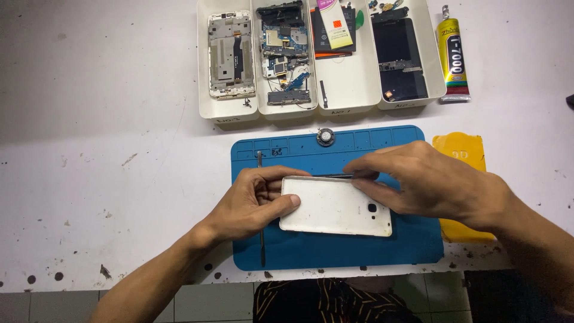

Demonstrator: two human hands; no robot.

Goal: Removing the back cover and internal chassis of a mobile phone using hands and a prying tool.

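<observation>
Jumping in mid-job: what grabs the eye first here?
Both hands, left hand and right hand, grip a white phone lying back-up on a blue mat at centre. Behind it, four white trays hold phone parts, with a yellow glue tube at their right.

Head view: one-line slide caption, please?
Left hand steadies a white phone on a blue mat while the right hand works a thin tool along its top edge.
</observation>
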